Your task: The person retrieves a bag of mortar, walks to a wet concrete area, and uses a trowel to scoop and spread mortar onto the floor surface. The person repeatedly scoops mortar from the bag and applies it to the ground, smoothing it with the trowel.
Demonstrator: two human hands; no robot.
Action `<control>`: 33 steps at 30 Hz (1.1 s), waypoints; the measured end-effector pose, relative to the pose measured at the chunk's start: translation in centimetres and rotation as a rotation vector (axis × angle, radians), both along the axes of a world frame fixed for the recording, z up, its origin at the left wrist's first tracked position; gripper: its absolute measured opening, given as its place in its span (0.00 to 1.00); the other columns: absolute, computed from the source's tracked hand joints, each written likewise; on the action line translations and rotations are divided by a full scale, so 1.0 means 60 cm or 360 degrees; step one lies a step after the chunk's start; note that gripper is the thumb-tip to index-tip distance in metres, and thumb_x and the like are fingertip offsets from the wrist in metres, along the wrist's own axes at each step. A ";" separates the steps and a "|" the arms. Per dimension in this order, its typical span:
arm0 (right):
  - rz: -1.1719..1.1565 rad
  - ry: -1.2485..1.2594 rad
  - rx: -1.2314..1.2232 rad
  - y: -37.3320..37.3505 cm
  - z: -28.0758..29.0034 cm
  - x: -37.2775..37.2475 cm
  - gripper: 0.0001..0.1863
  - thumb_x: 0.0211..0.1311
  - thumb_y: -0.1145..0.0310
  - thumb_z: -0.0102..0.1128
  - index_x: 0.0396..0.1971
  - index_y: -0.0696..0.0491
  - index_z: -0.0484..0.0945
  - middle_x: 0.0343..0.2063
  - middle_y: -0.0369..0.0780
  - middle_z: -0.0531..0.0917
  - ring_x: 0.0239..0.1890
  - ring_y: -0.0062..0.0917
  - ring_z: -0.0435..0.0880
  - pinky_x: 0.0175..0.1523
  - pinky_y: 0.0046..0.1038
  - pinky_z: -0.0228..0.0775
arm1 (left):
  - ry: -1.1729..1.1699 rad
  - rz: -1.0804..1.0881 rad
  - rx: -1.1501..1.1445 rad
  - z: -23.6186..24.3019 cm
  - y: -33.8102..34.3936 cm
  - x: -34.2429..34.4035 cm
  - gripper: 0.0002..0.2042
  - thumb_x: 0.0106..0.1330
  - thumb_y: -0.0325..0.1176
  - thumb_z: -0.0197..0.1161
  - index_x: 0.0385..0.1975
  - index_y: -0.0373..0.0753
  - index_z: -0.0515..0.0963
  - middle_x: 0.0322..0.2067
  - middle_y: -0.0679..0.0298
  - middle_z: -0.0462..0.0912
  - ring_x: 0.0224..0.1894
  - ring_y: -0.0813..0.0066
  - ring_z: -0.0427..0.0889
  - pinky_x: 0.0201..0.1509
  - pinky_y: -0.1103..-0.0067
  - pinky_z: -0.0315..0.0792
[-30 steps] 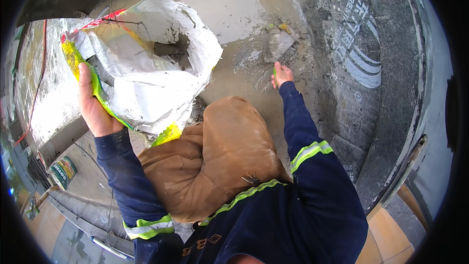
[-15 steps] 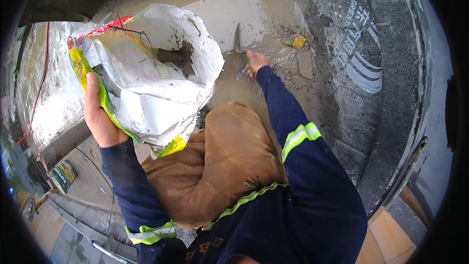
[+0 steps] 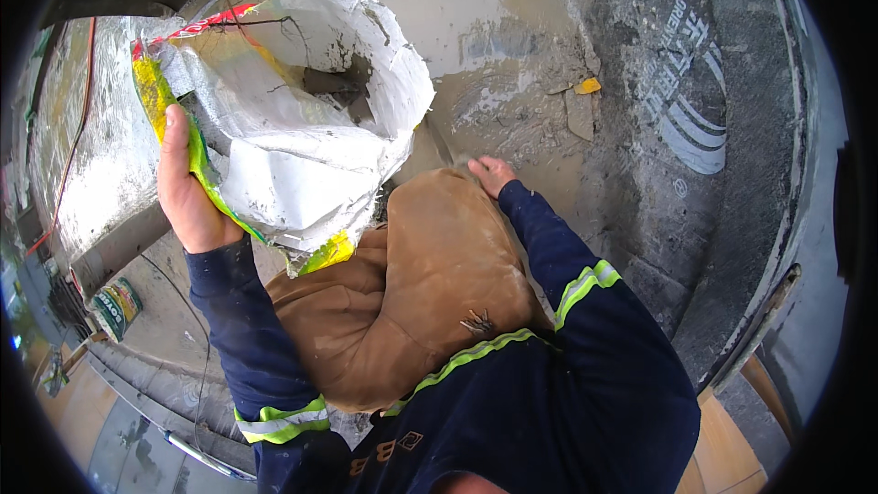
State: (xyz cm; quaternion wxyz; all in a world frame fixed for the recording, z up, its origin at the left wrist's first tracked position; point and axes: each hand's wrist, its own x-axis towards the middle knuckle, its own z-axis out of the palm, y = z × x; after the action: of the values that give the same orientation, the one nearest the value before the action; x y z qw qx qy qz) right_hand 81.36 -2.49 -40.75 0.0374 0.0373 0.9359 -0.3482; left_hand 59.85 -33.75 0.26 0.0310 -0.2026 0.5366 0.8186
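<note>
My left hand (image 3: 197, 192) grips the yellow-green edge of a torn white sack (image 3: 302, 178), holding it tilted with its wide mouth facing up and away. Dark debris and thin twigs (image 3: 261, 23) show inside and across the mouth. Closed beside my raised knee, my right hand (image 3: 492, 174) holds a trowel, its narrow blade (image 3: 440, 141) pointing up and left just right of the sack's rim. The knee and the hand hide most of its handle. Beyond them, wet grey-brown mud (image 3: 512, 142) covers the ground in smeared streaks.
A yellow scrap (image 3: 587, 86) and a flat grey piece (image 3: 579, 115) lie in the mud. Dark membrane sheeting (image 3: 677, 201) with pale print runs along the right. At left are a plastic-wrapped bundle (image 3: 110, 137), an orange cord (image 3: 80, 128) and a small green packet (image 3: 117, 306).
My right hand and the trowel have drawn back from the mud toward my knee. The sack appears slightly higher in view, still in my left hand. Mud around the yellow scrap looks different.
</note>
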 end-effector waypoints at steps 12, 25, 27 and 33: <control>-0.0630 -0.1252 -0.0441 0.071 0.169 0.014 0.33 0.60 0.43 0.52 0.54 0.57 0.72 0.36 0.49 0.78 0.37 0.34 0.76 0.42 0.31 0.67 | -0.0006 -0.0028 -0.0010 -0.003 -0.009 0.006 0.17 0.69 0.39 0.54 0.52 0.36 0.70 0.44 0.63 0.79 0.44 0.74 0.79 0.50 0.76 0.73; -0.0383 -0.0882 -0.0024 0.201 0.120 0.155 0.26 0.57 0.45 0.57 0.42 0.54 0.79 0.27 0.44 0.81 0.29 0.35 0.79 0.38 0.34 0.72 | -0.0010 -0.0048 -0.0024 -0.007 -0.012 0.004 0.16 0.68 0.39 0.55 0.51 0.37 0.71 0.45 0.63 0.79 0.44 0.74 0.79 0.50 0.75 0.73; 0.0054 -0.1153 0.0078 0.136 0.179 0.140 0.29 0.54 0.42 0.57 0.44 0.52 0.79 0.38 0.50 0.82 0.45 0.43 0.80 0.51 0.36 0.71 | -0.0009 -0.0050 -0.0006 -0.005 -0.006 0.004 0.16 0.68 0.39 0.54 0.50 0.37 0.72 0.44 0.63 0.80 0.43 0.73 0.80 0.49 0.76 0.73; -0.0282 -0.1106 0.0368 0.264 0.206 0.120 0.28 0.54 0.43 0.58 0.44 0.51 0.79 0.36 0.50 0.82 0.42 0.45 0.80 0.47 0.39 0.71 | -0.0022 -0.0091 0.0015 -0.010 -0.007 0.001 0.16 0.68 0.38 0.55 0.50 0.36 0.72 0.44 0.64 0.79 0.44 0.74 0.79 0.49 0.76 0.73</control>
State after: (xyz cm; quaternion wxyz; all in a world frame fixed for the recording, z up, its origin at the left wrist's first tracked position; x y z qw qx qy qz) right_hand 88.56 13.37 -28.37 0.3179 0.2381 0.8937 -0.2086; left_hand 59.93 -34.16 -0.36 0.0591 -0.1926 0.5380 0.8185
